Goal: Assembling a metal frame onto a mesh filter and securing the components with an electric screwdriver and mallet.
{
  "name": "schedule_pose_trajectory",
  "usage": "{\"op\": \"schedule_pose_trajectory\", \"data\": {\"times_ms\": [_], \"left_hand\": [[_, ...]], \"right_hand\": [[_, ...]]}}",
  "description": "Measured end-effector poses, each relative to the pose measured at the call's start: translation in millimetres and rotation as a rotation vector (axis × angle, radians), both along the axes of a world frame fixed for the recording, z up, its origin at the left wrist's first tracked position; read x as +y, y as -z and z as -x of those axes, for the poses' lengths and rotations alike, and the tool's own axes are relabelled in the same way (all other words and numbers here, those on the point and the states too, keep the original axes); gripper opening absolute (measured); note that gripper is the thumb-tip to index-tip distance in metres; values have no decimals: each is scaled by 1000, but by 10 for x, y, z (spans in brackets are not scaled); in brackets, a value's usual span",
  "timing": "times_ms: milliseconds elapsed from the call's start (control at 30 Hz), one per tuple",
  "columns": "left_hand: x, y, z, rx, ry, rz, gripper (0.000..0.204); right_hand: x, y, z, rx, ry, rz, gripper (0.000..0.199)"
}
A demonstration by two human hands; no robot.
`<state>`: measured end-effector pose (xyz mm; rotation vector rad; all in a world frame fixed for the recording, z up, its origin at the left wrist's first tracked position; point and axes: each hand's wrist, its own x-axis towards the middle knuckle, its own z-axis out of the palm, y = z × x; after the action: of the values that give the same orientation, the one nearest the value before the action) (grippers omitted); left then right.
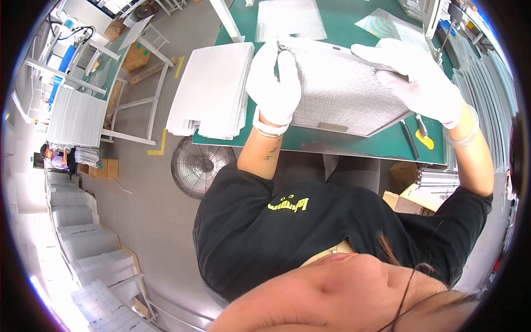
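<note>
A framed silver mesh panel point(345, 88) is held up at a tilt over the green table point(310, 143). My left hand point(275, 86), in a white glove, closes on the panel's left edge, thumb and fingers near its upper left corner. The white-gloved right hand point(415, 77) grips the opposite edge, its thumb and fingers on either side of the rim. A stack of flat silver-white sheets point(210, 88) lies just left of my left hand. Beyond the panel lie another pile of mesh sheets point(290, 21) and a loose thin mesh sheet point(387, 27).
Near my right forearm lie a yellow-ended tool point(425, 141) and a dark rod-like tool point(410, 140). A round floor fan point(203, 166) stands left of the table. Panels point(481, 83) are racked at right. Another person point(57, 159) is far left, near stacked sheets point(77, 116).
</note>
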<state>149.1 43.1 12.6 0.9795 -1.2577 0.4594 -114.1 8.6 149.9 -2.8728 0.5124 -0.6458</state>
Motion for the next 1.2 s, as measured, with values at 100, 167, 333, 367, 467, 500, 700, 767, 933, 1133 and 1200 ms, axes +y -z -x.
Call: {"op": "schedule_pose_trajectory", "data": {"times_ms": [100,167,333,367,467,500,700,767,933,1133,1200], "left_hand": [[-28,77,-68,26,-23,-66,33],[-9,103,-43,140,93,-63,31],[-17,20,-84,149,196,6,32],[3,-18,-103,162,283,-33,33],[-30,35,-208,127,364,-79,34],[-56,67,-235,81,352,-83,33],[-107,43,-52,117,271,59,28],[-38,25,-43,119,264,27,27],[32,80,-72,63,189,-6,23],[35,121,-38,387,664,-80,33],[72,60,-123,182,382,-170,34]], "right_hand": [[27,-47,-60,52,2,36,47],[51,-64,-81,39,-38,57,48],[36,-69,-45,116,17,52,44],[37,-54,-36,107,19,37,45],[-1,-9,-42,44,-36,67,45],[-11,-6,-42,41,-35,65,45],[-78,28,20,31,-30,-20,41],[-64,25,19,36,-30,40,41],[-34,12,19,60,-43,59,40],[-21,86,75,77,-6,405,39],[79,81,172,55,-44,649,40]]}}
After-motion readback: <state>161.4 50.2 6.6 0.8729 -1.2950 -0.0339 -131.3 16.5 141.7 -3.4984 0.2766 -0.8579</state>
